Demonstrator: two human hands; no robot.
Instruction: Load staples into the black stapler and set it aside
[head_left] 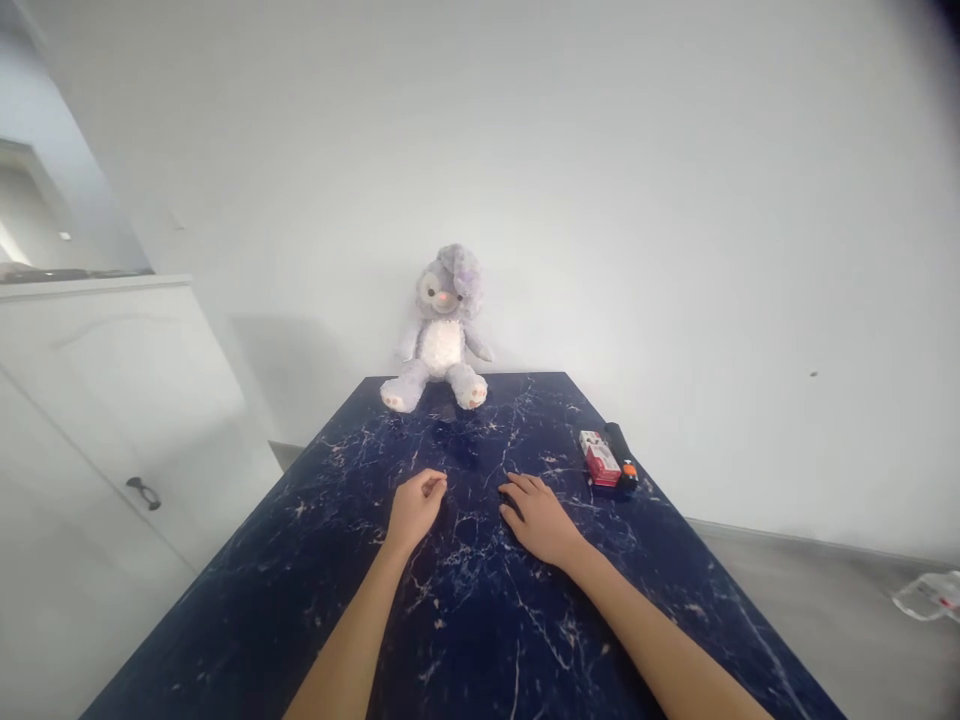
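My left hand rests on the dark blue marbled table with its fingers curled in and the thumb near the fingertips. Nothing shows in its grip. To the right of it, my right hand lies palm down on the tabletop, fingers stretched out and slightly apart, holding nothing. Beyond both hands a pale lilac plush toy with a white belly sits upright at the far edge, its back toward the wall.
At the table's right side lie a red and white small box and a black cylindrical object with an orange band. A white cabinet stands on the left. On the floor at far right is a clear plastic item.
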